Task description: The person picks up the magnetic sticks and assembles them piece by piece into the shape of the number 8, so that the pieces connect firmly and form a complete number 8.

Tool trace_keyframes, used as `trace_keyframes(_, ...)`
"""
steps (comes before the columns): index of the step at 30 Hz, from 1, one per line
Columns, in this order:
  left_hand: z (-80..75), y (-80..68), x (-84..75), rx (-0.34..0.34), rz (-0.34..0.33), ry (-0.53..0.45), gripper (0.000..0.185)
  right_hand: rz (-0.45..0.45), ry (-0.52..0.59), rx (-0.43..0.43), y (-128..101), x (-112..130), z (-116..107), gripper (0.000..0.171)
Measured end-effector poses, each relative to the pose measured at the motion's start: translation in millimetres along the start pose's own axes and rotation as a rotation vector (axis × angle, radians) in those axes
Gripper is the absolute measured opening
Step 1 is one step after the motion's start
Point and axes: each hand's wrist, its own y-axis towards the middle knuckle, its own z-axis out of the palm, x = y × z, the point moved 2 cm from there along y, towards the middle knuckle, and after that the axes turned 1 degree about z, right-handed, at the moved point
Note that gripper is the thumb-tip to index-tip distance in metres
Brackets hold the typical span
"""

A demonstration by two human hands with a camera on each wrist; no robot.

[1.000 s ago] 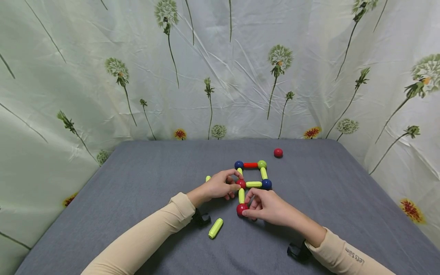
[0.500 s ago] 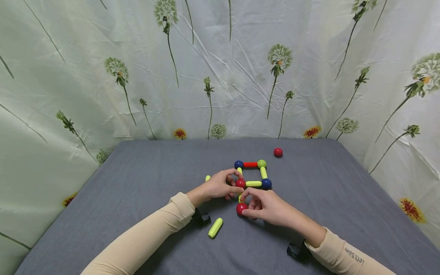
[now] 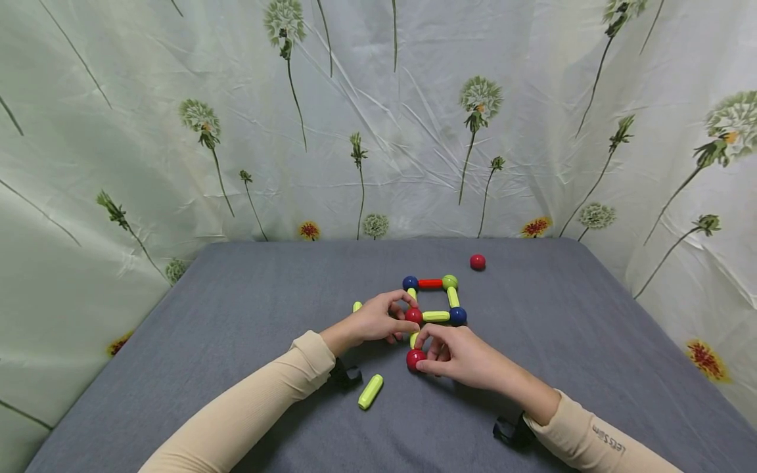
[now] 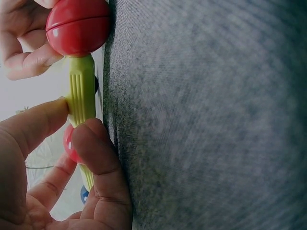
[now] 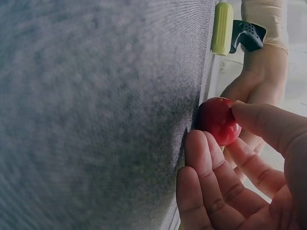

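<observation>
In the head view, a yellow-green magnetic stick (image 3: 414, 340) joins a nearer red ball (image 3: 415, 359) to a farther red ball (image 3: 414, 316). The farther ball forms one corner of a square of sticks and balls. My left hand (image 3: 384, 320) holds the stick near its far end; the left wrist view shows the thumb on the stick (image 4: 82, 88) and other fingers about the farther ball (image 4: 71, 143). My right hand (image 3: 461, 355) holds the nearer ball between thumb and fingers, as the right wrist view of the red ball (image 5: 217, 122) shows.
The square also has a red stick (image 3: 430, 284), a green ball (image 3: 450, 282) and two blue balls, one at the right corner (image 3: 458, 316). A loose yellow-green stick (image 3: 370, 392) lies in front, another (image 3: 357, 306) behind my left hand. A loose red ball (image 3: 478, 262) sits farther back.
My left thumb has moved right onto the stick, and my right index finger has shifted left toward it. Together they cover more of the stick. The loose pieces stay in place.
</observation>
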Motion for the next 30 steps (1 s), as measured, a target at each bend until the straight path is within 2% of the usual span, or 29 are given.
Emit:
trace_keyframes(18, 0.1, 0.0, 0.7, 0.002, 0.012, -0.013, 0.036, 0.026, 0.004, 0.006, -3, 5, -2, 0.028)
trace_keyframes(24, 0.3, 0.0, 0.8, -0.002, 0.009, -0.006, 0.037, -0.018, 0.007, 0.017, -5, 11, -1, 0.028)
trace_keyframes(30, 0.4, -1.5, -0.3, -0.007, 0.003, 0.002, 0.039, -0.082, 0.01, 0.073, -8, 21, 3, 0.03)
